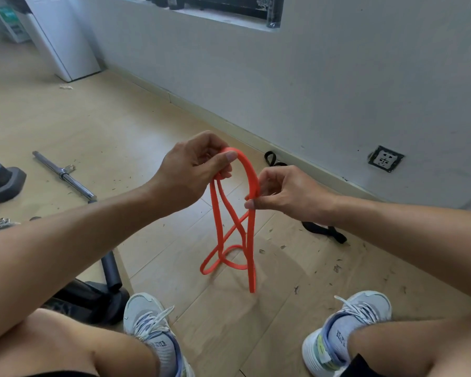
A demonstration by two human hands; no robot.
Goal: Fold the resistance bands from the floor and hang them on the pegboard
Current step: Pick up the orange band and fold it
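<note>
Left hand: we pinch the top of the orange band (249, 186) with our left hand (191, 172), thumb and fingers curled round it, at about 11 o'clock from the frame's middle.
Right hand: our right hand (286, 194) pinches the band's right strand between thumb and fingertips, at about 3 o'clock from the left hand and a little lower.
Band: it arches between our two hands, and its loops hang down toward 6 o'clock, crossing one another; whether the lowest loops touch the floor (106, 118) we cannot tell.
Black band: a black band (324, 231) lies on the floor at 4 o'clock from our right hand, partly hidden by our forearm.
Bar: a metal bar (63, 174) lies on the floor at 9 o'clock.
Shoes: our two shoes (147, 319) stand at 6 o'clock.
Wall: a socket (386, 158) sits low on the wall at 2 o'clock.
</note>
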